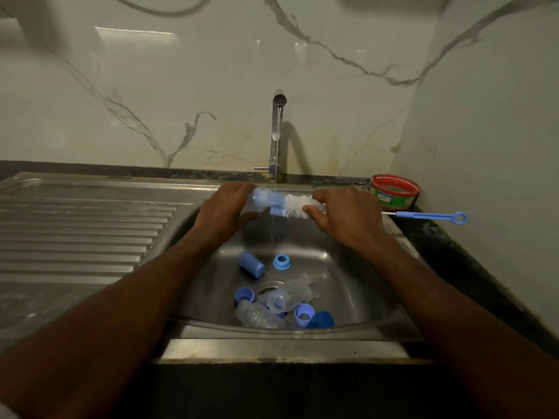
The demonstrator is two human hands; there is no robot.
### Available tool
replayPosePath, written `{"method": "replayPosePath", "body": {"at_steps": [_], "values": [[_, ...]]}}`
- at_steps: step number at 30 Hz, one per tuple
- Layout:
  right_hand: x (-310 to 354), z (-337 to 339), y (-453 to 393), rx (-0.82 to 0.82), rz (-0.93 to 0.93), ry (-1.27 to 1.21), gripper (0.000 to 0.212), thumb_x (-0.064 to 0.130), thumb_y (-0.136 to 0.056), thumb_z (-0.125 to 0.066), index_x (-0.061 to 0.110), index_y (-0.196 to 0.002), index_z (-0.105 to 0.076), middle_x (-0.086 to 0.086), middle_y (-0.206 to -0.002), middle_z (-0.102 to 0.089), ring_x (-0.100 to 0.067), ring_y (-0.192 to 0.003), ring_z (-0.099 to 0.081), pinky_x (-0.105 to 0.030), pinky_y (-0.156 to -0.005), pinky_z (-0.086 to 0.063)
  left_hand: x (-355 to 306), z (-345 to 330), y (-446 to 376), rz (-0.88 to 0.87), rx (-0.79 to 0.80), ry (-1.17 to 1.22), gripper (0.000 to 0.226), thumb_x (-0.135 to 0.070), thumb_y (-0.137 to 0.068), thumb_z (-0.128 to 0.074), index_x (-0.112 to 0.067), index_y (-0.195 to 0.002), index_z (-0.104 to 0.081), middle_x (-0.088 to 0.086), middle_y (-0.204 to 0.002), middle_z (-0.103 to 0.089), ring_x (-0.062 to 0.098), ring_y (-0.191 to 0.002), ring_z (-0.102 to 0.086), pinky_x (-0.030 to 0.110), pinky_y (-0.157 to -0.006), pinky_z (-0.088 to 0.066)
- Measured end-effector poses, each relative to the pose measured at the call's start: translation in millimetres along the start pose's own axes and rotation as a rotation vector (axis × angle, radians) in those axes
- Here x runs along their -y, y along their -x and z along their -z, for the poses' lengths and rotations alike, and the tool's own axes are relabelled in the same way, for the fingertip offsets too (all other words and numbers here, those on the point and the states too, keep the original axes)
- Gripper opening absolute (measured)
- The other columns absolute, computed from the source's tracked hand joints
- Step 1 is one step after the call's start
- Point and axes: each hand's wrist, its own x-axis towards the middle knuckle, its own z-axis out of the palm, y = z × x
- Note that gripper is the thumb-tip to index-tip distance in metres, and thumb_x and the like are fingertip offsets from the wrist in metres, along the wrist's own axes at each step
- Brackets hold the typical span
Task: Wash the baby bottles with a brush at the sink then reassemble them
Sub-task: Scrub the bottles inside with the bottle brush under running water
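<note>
My left hand (225, 207) grips a clear baby bottle (257, 201) held sideways over the sink under the running tap. A white and blue bottle brush (295, 205) pokes into the bottle's mouth, and my right hand (344, 214) grips it just behind the bristles. In the basin (348, 285) lie two clear bottles (284, 297) (257, 316), a blue cap (251, 264), a blue collar ring (282, 262) and more blue caps and rings (304, 314) around the drain.
The tap (276, 131) at the back runs a thin stream. A ribbed steel draining board (75, 225) lies to the left. On the dark counter at right sit a small blue brush (429, 216) and a red and green tub (394, 192).
</note>
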Motion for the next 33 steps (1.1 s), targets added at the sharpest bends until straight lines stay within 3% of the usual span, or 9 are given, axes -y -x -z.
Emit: {"method": "replayPosePath", "body": {"at_steps": [4,8,13,16,18,23,28,33], "values": [[4,-4,2,0.015,-0.022,0.020,0.036,0.060,-0.094,-0.054,0.034,-0.115,-0.068,0.002,-0.094,-0.072,-0.020,-0.084,-0.066,-0.036,-0.069,-0.054,-6,-4,-1,-0.154,0.083,-0.063,0.063,-0.042,-0.084,-0.079,-0.018,-0.138,-0.055,0.009,-0.133,-0.061,0.027,-0.121,-0.056,0.041,-0.099,-0.047],[-7,3,1,0.017,0.035,-0.014,0.037,0.060,-0.094,-0.055,0.033,-0.114,-0.071,0.002,-0.094,-0.074,-0.021,-0.086,-0.067,-0.037,-0.070,-0.054,8,-2,-2,-0.032,0.030,0.012,0.059,-0.041,-0.085,-0.079,-0.019,-0.134,-0.057,0.007,-0.131,-0.063,0.026,-0.119,-0.057,0.043,-0.099,-0.048],[-2,-1,4,0.062,0.031,-0.005,0.042,0.063,-0.094,-0.055,0.034,-0.121,-0.068,0.001,-0.099,-0.074,-0.020,-0.087,-0.066,-0.037,-0.071,-0.055,3,-4,-1,-0.249,0.184,0.032,0.062,-0.046,-0.087,-0.075,-0.022,-0.140,-0.054,0.002,-0.135,-0.061,0.018,-0.120,-0.056,0.034,-0.100,-0.046],[-7,6,3,0.047,0.037,-0.029,0.041,0.062,-0.096,-0.053,0.033,-0.118,-0.069,0.001,-0.096,-0.074,-0.021,-0.086,-0.066,-0.036,-0.072,-0.054,12,0,-1,-0.129,0.050,0.106,0.057,-0.040,-0.088,-0.076,-0.019,-0.137,-0.057,0.005,-0.133,-0.062,0.020,-0.120,-0.056,0.036,-0.102,-0.045],[-5,6,1,0.039,0.040,0.007,0.040,0.063,-0.096,-0.051,0.032,-0.115,-0.069,0.002,-0.094,-0.073,-0.020,-0.085,-0.066,-0.035,-0.072,-0.054,10,-3,1,-0.027,0.046,0.120,0.056,-0.036,-0.087,-0.078,-0.016,-0.135,-0.058,0.009,-0.132,-0.063,0.025,-0.120,-0.057,0.038,-0.101,-0.043],[0,-1,5,0.032,-0.020,0.028,0.041,0.061,-0.095,-0.054,0.033,-0.121,-0.068,0.001,-0.097,-0.073,-0.021,-0.087,-0.067,-0.032,-0.067,-0.049,2,-9,-2,-0.215,0.144,0.089,0.062,-0.042,-0.087,-0.077,-0.018,-0.139,-0.054,0.006,-0.134,-0.061,0.021,-0.120,-0.056,0.032,-0.100,-0.042],[-5,4,2,0.041,0.031,0.015,0.039,0.062,-0.096,-0.052,0.034,-0.118,-0.068,0.002,-0.094,-0.073,-0.019,-0.085,-0.066,-0.036,-0.071,-0.054,11,-5,-1,-0.008,0.039,0.125,0.058,-0.033,-0.087,-0.078,-0.018,-0.138,-0.055,0.008,-0.136,-0.059,0.025,-0.124,-0.054,0.039,-0.104,-0.041],[-6,-1,3,0.092,0.067,-0.030,0.043,0.063,-0.095,-0.053,0.032,-0.123,-0.066,0.000,-0.101,-0.074,-0.021,-0.088,-0.066,-0.039,-0.075,-0.056,6,-2,-4,-0.286,0.141,0.091,0.058,-0.037,-0.087,-0.078,-0.020,-0.138,-0.055,0.002,-0.134,-0.060,0.016,-0.120,-0.054,0.030,-0.101,-0.041]]}}
